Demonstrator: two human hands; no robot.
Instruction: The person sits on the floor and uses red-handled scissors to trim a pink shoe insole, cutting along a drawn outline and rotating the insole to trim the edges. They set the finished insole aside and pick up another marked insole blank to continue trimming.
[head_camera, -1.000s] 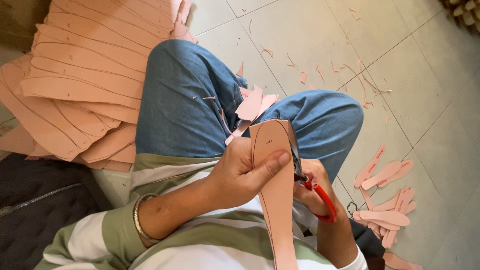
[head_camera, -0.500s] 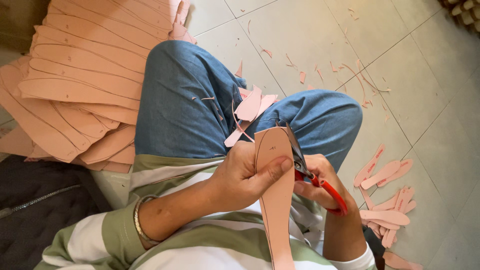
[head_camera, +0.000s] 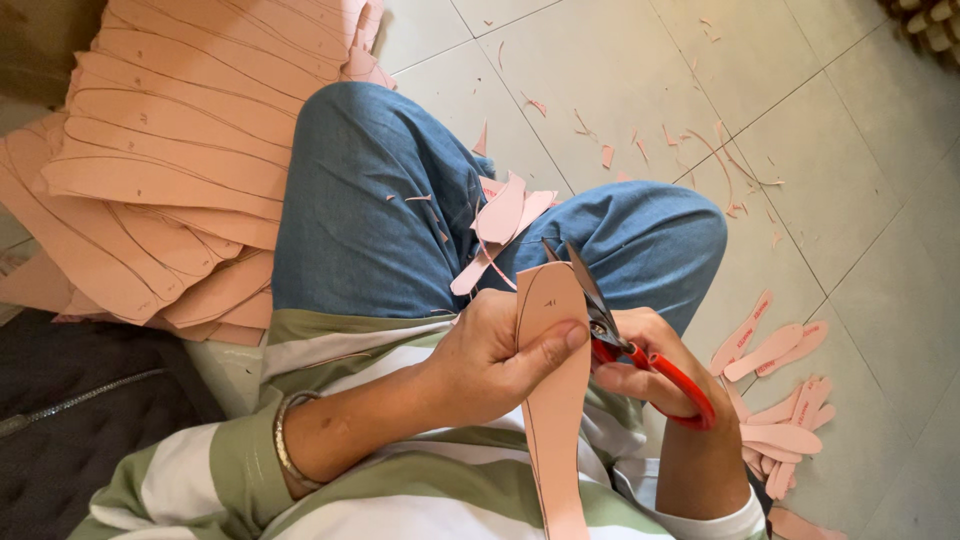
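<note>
Trimming step: left hand (head_camera: 490, 360) grips the pink insole blank (head_camera: 553, 400) over the lap, right hand (head_camera: 650, 375) closed on red-handled scissors (head_camera: 620, 340), blades parted at the blank's toe edge; next cut likely needs following the traced outline.

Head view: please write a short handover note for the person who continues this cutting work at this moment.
Left hand: grips the pink sole-shaped sheet piece with a drawn outline, thumb on top.
Right hand: holds the red-handled scissors, blades open at the piece's upper right edge.
Stack of uncut pink sheets with drawn outlines: on the floor at the person's left.
Done: pink cut insoles lie in a heap on the tiled floor at the right; pink offcuts rest on the blue jeans lap.
Left: finish trimming the held piece along its line; the stack looks uncut.
</note>
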